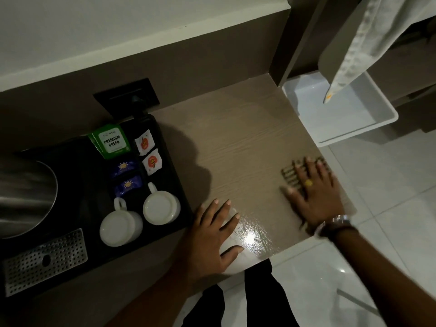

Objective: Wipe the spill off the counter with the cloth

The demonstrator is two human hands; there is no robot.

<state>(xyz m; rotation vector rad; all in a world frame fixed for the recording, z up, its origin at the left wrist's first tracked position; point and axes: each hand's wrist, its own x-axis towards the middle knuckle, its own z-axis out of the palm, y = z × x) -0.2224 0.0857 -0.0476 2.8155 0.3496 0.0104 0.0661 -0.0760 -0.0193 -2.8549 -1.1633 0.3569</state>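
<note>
A wet, shiny spill (253, 238) lies on the pale wood counter (236, 138) near its front edge. My right hand (315, 197) presses flat, fingers spread, on a small brown ribbed cloth (288, 176) at the counter's right edge, to the right of the spill. My left hand (212, 232) rests over a white cup (236, 264) at the front edge, just left of the spill, with the fingers curved around it. Most of that cup is hidden under the hand.
A black tray (172, 166) on the left holds two white mugs (160, 207), tea sachets (111, 141), a steel kettle (23, 192) and a perforated metal grate (44, 260). A white bin (342, 114) stands beyond the counter's right edge, with a towel (361, 48) hanging above.
</note>
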